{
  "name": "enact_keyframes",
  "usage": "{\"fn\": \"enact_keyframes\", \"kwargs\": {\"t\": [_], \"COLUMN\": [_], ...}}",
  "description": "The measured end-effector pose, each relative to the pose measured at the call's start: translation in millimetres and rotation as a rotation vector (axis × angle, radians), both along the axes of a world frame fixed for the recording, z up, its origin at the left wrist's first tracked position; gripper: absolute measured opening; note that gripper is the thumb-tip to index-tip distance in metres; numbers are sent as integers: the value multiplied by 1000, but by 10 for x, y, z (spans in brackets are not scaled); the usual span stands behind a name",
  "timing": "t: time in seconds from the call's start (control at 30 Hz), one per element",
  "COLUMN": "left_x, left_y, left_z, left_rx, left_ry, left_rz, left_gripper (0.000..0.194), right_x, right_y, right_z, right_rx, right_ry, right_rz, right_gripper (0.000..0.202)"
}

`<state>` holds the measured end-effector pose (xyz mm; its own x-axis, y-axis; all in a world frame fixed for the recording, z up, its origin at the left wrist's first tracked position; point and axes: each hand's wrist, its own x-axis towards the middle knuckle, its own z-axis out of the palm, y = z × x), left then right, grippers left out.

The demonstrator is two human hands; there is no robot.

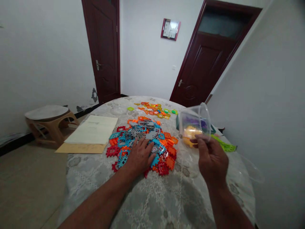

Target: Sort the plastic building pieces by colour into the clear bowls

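Note:
My left hand [140, 156] lies palm down with its fingers apart on a heap of plastic building pieces [166, 146]. They have notched edges and are blue, grey, red and orange. My right hand [213, 159] pinches the near edge of a clear plastic tub [194, 111], held tilted above the right side of the table. Yellow pieces [190, 133] and something purple show through the tub's clear wall. I cannot tell whether these are inside it or behind it.
A patterned cloth covers the round table [152, 210]. A smaller scatter of pieces [153, 109] lies at the far side. Paper sheets [92, 130] lie at the left, bright green pieces [224, 144] at the right. A stool [51, 124] stands left, on the floor.

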<state>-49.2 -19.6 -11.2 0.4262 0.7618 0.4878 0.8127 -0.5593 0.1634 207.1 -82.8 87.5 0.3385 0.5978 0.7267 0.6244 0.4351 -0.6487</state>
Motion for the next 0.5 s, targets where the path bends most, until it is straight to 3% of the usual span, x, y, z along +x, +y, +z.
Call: {"fn": "enact_keyframes", "kwargs": {"t": [0.13,0.23,0.37,0.5], "left_x": [-45,-48,-61,-79], "left_y": [49,61,77,84], "left_z": [-8,-9,4,32], "left_rx": [9,0,15,36], "left_ry": [-32,-43,-101,-129], "left_rz": [-12,-25,-44,-32], "left_gripper": [40,40,37,36], "right_x": [55,39,-61,-135], "right_y": [489,1062,1758,2196], "right_z": [330,421,329,114], "right_rx": [-159,-328,-662,-790], "right_ry": [-293,-580,-915,-960], "right_rz": [13,-34,-147,-184], "right_gripper": [31,32,37,36]}}
